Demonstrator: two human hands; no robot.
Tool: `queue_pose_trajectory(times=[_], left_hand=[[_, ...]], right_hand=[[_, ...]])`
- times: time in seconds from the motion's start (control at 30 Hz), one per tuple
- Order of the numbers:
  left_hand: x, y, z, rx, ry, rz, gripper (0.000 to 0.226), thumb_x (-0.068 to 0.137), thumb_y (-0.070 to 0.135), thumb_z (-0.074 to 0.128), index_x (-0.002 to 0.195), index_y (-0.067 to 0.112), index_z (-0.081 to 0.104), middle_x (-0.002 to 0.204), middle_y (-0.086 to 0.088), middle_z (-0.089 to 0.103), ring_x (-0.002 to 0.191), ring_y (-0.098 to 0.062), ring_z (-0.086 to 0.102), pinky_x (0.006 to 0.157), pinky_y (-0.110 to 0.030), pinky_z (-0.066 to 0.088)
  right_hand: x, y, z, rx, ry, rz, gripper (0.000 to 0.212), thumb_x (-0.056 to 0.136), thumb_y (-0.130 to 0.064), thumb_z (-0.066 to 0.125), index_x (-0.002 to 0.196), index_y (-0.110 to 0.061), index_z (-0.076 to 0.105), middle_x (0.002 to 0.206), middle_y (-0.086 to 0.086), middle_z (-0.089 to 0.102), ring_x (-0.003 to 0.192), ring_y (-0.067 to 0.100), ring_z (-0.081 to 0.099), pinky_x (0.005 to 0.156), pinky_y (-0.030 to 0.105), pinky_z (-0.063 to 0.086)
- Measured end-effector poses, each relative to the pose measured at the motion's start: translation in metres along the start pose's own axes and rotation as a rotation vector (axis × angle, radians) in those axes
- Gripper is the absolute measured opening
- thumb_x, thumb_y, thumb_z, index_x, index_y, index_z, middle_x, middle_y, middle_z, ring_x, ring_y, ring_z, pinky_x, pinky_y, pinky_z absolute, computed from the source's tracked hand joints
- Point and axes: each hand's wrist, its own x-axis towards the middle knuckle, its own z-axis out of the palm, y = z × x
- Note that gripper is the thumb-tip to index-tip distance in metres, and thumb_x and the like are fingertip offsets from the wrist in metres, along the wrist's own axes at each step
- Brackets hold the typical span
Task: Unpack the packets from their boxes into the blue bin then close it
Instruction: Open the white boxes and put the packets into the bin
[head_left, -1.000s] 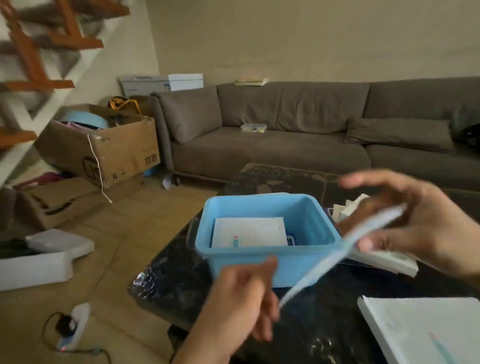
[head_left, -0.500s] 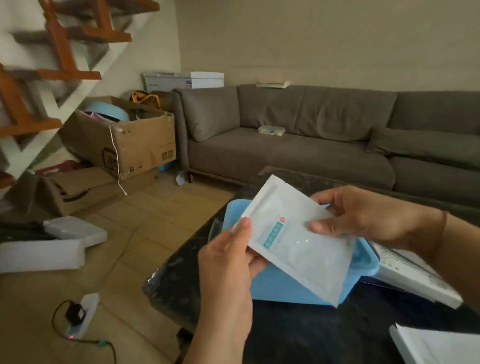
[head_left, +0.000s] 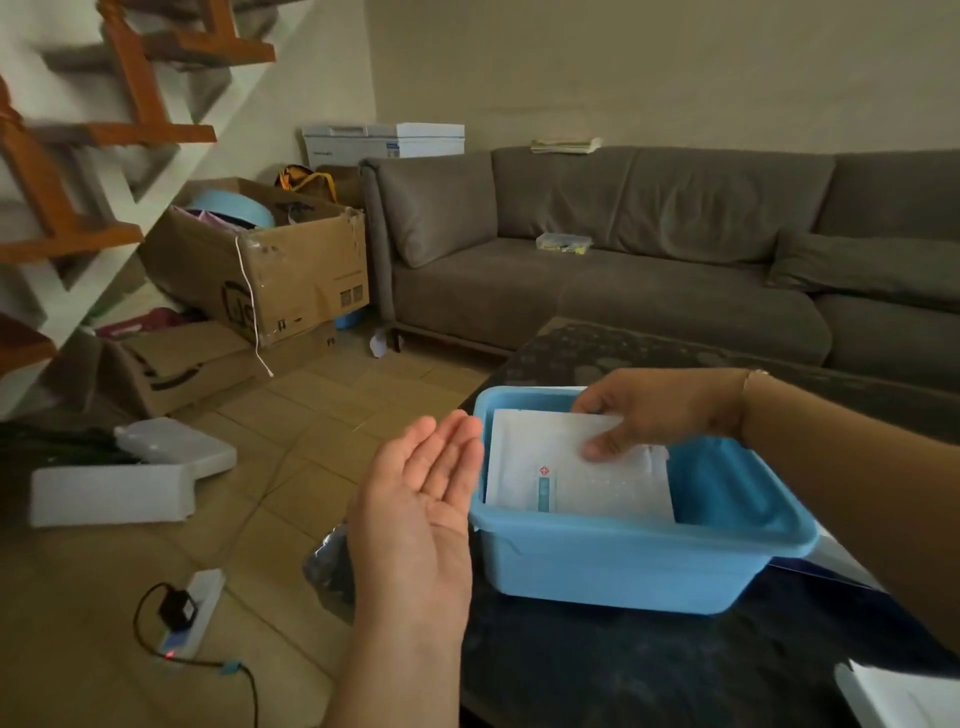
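The blue bin (head_left: 613, 564) stands open on the dark table (head_left: 649, 670). A white packet (head_left: 566, 475) with a small red mark and teal stripe lies inside it, tilted against the near wall. My right hand (head_left: 660, 410) reaches over the bin and pinches the packet's upper right part between thumb and fingers. My left hand (head_left: 415, 514) hovers just left of the bin, palm up with straight fingers, holding nothing. A white box corner (head_left: 904, 696) shows at the bottom right of the table.
A grey sofa (head_left: 649, 270) runs behind the table. Cardboard boxes (head_left: 270, 260) and white foam pieces (head_left: 119, 488) sit on the tiled floor at left, under wooden stairs. A power strip (head_left: 192, 613) with a cable lies on the floor near me.
Both hands held the packet above the bin before. Now my right hand has lowered it into the bin, and my left hand has let go and drawn back to the left.
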Motion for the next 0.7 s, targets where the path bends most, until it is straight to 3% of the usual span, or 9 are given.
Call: queue_pose_trajectory(times=[0.07,0.2,0.3,0.5,0.6,0.7], left_hand=[[0.002,-0.001,-0.001,-0.011,-0.003,0.000,0.021,0.102,0.014,0.047,0.108,0.002,0.063,0.091,-0.012,0.078,0.084,-0.022,0.076,0.065,-0.027,0.062],[0.004,0.000,0.000,-0.015,-0.006,0.006,0.020,0.101,0.014,0.047,0.106,0.002,0.063,0.090,-0.012,0.078,0.085,-0.022,0.076,0.070,-0.028,0.062],[0.004,-0.002,0.001,-0.006,-0.007,0.026,0.020,0.102,0.014,0.047,0.104,0.003,0.063,0.089,-0.012,0.078,0.086,-0.022,0.076,0.078,-0.031,0.059],[0.005,-0.007,0.001,0.036,-0.013,0.080,0.018,0.101,0.015,0.048,0.103,0.006,0.063,0.089,-0.009,0.078,0.085,-0.020,0.076,0.071,-0.026,0.061],[0.002,-0.015,0.003,0.170,-0.040,0.257,0.016,0.100,0.011,0.049,0.095,0.010,0.064,0.081,-0.005,0.078,0.082,-0.021,0.076,0.070,-0.027,0.061],[-0.012,-0.035,0.002,0.410,-0.173,0.666,0.017,0.095,0.007,0.052,0.084,0.014,0.064,0.075,-0.005,0.074,0.073,-0.025,0.073,0.070,-0.030,0.059]], right_hand=[[0.004,-0.003,0.008,-0.079,0.043,-0.013,0.019,0.086,-0.031,0.073,0.105,-0.027,0.071,0.102,-0.008,0.074,0.094,0.013,0.070,0.093,0.044,0.055],[-0.002,-0.014,0.021,-0.305,0.182,-0.023,0.039,0.088,-0.035,0.069,0.126,-0.027,0.062,0.124,-0.011,0.064,0.113,0.013,0.059,0.101,0.028,0.045],[-0.008,-0.019,0.032,-0.464,0.205,-0.039,0.045,0.091,-0.045,0.062,0.131,-0.027,0.058,0.131,-0.007,0.058,0.119,0.016,0.054,0.104,0.034,0.042],[-0.007,-0.014,0.038,-0.391,0.165,0.023,0.068,0.093,-0.049,0.057,0.152,-0.031,0.027,0.147,-0.005,0.049,0.130,0.017,0.049,0.112,0.033,0.037],[-0.014,-0.014,0.036,-0.327,0.224,0.008,0.067,0.093,-0.048,0.057,0.151,-0.032,0.028,0.143,-0.006,0.053,0.128,0.016,0.051,0.109,0.030,0.037],[-0.059,-0.012,0.034,-0.165,0.586,-0.087,0.053,0.092,-0.040,0.062,0.141,-0.030,0.045,0.126,-0.009,0.063,0.114,0.008,0.059,0.099,0.026,0.048]])
